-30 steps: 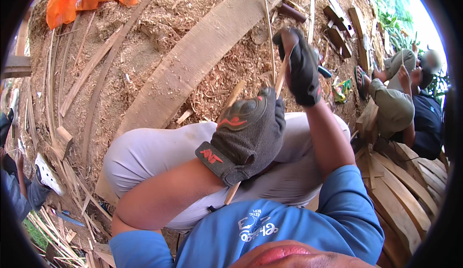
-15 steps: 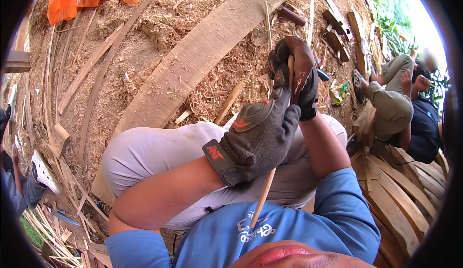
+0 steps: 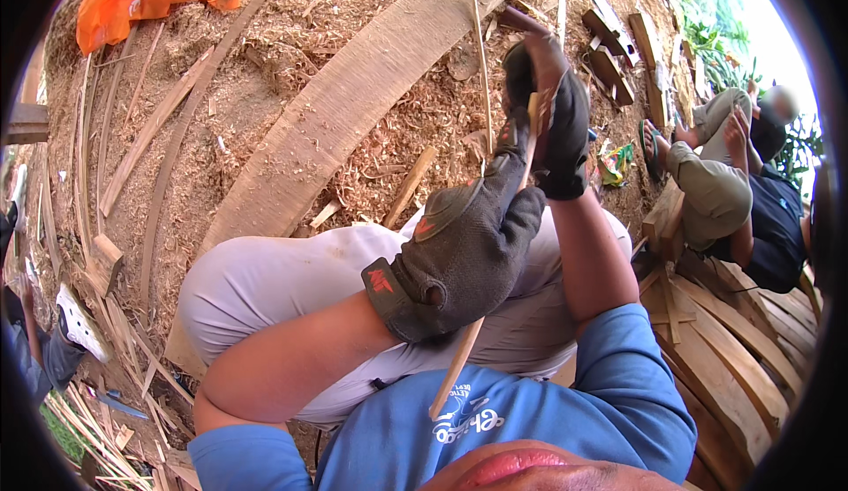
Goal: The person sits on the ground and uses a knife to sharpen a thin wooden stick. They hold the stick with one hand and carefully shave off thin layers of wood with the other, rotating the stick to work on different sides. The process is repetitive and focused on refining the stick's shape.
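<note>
Both my hands wear dark grey work gloves. My left hand [image 3: 464, 257], in front of my lap, is closed around a thin wooden stick [image 3: 459, 363], whose lower end points toward my chest. The stick's upper part passes close along my right hand [image 3: 564, 133], which is curled a little farther out. A brown, flat-looking surface [image 3: 545, 60] shows at the right hand's far side; whether it is part of the glove or a held tool, I cannot tell. Beyond the hands lies a wide curved plank [image 3: 353, 102] sprinkled with shavings.
Wood shavings and loose strips [image 3: 155, 133] cover the ground. An orange cloth [image 3: 132, 1] lies at the far left, wooden blocks [image 3: 609, 71] at the far right. Another person [image 3: 724, 186] sits at right near stacked planks [image 3: 720, 358]. A white shoe [image 3: 79, 323] shows at left.
My right hand has moved outward along the stick, away from my body. My left hand still grips the stick and has shifted slightly left; the stick's lower end has also moved left.
</note>
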Demonstrator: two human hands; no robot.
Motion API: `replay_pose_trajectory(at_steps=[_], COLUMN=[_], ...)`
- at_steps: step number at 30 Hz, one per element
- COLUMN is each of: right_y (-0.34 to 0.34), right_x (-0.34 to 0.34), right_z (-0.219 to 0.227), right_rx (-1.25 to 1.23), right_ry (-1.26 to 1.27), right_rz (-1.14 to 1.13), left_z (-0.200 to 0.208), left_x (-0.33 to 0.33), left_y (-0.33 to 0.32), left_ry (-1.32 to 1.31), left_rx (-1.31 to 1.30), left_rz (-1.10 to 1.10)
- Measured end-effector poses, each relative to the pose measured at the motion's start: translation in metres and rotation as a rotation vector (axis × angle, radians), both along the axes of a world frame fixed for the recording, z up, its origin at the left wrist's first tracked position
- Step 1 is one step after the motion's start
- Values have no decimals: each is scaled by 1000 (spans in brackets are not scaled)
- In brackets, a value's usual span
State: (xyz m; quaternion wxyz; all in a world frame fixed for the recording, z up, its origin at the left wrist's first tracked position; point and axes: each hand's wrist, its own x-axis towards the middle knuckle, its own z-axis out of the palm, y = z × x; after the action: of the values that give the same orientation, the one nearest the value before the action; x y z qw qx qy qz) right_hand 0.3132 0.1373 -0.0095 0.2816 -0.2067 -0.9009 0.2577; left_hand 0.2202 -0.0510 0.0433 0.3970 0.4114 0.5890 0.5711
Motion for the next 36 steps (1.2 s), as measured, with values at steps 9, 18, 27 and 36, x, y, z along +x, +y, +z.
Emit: replay_pose_trajectory(at_steps=[9,18,27,36], right_y=[-1,-1,5,16], right_x=[4,-3,-9,3], right_z=[-2,6,10,-8], right_rx=[368,-123,-294,-137], right_ry=[-63,38,322,206], right_rz=[-60,-60,-215,-126], left_z=[15,17,15,12], left_x=[-14,-18,-17,-15], left_y=[-2,-1,-1,3], left_ry=[-277,-300,-338,-343], left_rx=[-125,-120,-91,-108], left_rz=[-162,-192,-191,-203])
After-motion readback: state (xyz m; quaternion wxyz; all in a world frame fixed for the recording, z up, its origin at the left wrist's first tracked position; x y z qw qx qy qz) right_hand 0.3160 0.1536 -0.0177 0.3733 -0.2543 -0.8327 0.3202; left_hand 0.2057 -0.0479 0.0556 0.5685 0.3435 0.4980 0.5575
